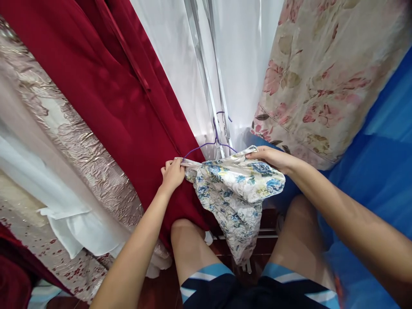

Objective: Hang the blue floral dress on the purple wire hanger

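A white garment with a blue and yellow floral print (231,189) hangs in front of me on a thin purple wire hanger (216,138). My left hand (174,174) is closed on the garment's upper left edge, right by the hanger's end. At the upper right edge, my right hand (268,156) pinches the fabric between thumb and fingers. The hanger's hook sticks up above the cloth, in front of a white metal frame. The garment's lower part narrows and hangs down between my knees. Cloth hides the hanger's right end.
A long red garment (128,107) hangs close on the left, with textured pink and white fabrics (80,133) beyond it. White cloth and metal bars (209,77) stand ahead. To the right hang a beige floral garment (309,86) and bright blue fabric (370,171).
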